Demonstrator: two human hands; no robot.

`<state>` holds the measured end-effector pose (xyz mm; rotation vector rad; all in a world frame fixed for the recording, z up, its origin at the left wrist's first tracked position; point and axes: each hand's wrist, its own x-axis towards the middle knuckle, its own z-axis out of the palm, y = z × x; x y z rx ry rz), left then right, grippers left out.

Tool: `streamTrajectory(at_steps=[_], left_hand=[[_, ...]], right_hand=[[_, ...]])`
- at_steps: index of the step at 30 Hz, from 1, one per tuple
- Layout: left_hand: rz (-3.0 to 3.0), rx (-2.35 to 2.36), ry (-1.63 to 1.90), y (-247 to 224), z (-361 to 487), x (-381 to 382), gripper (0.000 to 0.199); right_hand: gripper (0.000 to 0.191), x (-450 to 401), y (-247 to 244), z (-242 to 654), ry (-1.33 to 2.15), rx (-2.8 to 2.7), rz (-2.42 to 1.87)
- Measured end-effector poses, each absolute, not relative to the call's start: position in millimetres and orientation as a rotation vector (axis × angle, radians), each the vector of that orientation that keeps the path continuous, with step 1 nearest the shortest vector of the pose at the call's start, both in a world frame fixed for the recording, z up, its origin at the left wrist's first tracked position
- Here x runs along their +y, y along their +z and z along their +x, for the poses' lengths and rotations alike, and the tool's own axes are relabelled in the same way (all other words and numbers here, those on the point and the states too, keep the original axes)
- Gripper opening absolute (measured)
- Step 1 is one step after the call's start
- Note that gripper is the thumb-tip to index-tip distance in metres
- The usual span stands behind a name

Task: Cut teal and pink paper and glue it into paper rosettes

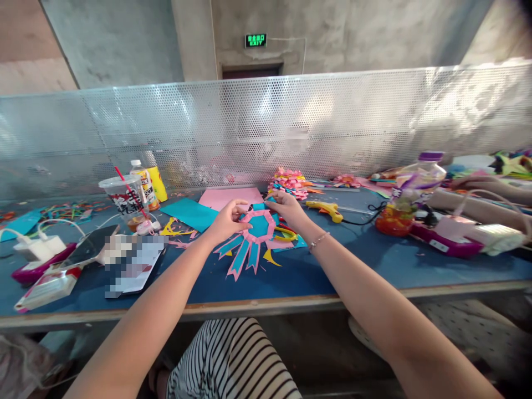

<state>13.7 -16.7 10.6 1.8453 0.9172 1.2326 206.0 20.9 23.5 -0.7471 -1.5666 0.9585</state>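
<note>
A pink and blue paper rosette with a ring of pink folds and several forked ribbon tails is held just above the table. My left hand pinches its left edge between thumb and fingers. At the top of the rosette, my right hand is closed on a small blue paper piece; whether that piece is fixed to the ring I cannot tell. Yellow-handled scissors lie partly hidden behind the rosette. Yellow paper scraps are beside the tails.
A yellow glue gun lies right of my right hand. Blue paper and pink paper lie behind. Left are a plastic cup, a phone and a power strip. Right stand a bottle and another person's arm.
</note>
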Motion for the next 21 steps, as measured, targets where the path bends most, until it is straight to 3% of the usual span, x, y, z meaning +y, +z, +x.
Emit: streamTrajectory(at_steps=[10, 21], left_hand=[[2.004, 1.0, 1.255, 12.5, 18.3, -22.4, 0.051], [2.041, 1.091, 1.293, 9.7, 18.4, -19.3, 0.045]], right_hand=[[0.019, 20.6, 18.3, 208.1, 1.458, -1.551, -0.807], [0.029, 13.4, 24.1, 209.1, 1.574, -1.536, -0.766]])
